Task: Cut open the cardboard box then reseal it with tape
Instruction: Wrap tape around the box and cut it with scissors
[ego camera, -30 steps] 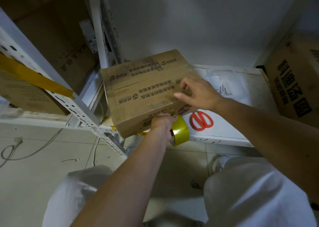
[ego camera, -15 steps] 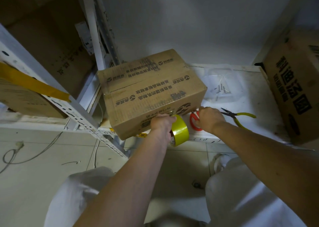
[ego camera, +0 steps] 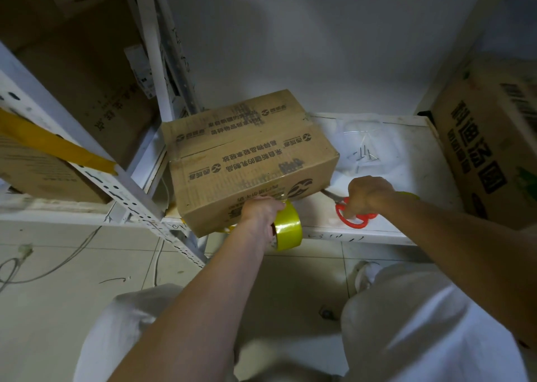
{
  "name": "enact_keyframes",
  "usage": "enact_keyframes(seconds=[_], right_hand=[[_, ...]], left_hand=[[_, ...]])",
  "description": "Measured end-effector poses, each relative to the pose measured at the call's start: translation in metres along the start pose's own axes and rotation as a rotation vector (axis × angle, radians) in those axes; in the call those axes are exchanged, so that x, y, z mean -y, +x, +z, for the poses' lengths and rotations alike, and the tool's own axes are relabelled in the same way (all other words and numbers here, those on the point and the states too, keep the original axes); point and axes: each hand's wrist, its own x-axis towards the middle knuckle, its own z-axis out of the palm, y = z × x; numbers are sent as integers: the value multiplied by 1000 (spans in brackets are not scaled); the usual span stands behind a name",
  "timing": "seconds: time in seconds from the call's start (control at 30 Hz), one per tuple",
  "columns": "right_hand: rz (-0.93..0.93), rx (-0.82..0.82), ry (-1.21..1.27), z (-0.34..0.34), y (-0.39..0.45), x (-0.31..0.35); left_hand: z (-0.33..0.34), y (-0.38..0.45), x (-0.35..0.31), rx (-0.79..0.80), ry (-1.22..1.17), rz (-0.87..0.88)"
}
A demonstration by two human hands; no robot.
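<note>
A brown cardboard box [ego camera: 247,154] with printed text lies on a low white shelf [ego camera: 363,233], its front corner hanging over the shelf edge. Clear tape runs along its top seam. My left hand [ego camera: 260,210] grips a yellow tape roll [ego camera: 287,226] against the box's front face. To the right of the box, my right hand [ego camera: 367,197] curls around red-handled scissors [ego camera: 353,217] on the shelf, their blades pointing toward the box's lower right corner.
A large printed carton [ego camera: 491,146] stands at the shelf's right end. Loose nails [ego camera: 363,156] and a clear plastic bag lie behind my right hand. A white perforated rack post [ego camera: 116,192] and more cartons are on the left. Cables trail over the tiled floor [ego camera: 43,268].
My right hand left the box top, dropped to the shelf and closed on the red scissors. My left hand stays on the tape roll at the box front.
</note>
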Motion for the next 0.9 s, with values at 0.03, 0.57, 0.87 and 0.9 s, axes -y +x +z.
enact_keyframes(seconds=[0.03,0.57,0.87,0.9], right_hand=[[2,21,-22,-2,-1,-3],[-277,456,312,-42,-32,-1],[-390,466,419,-36,-29,22],[-399,457,417,-34,-28,24]], left_hand=[[-3,-2,0,8,25,-4],[-61,-24,-2,96,211,67],[-67,-14,6,195,61,13],[-68,-12,7,208,55,9]])
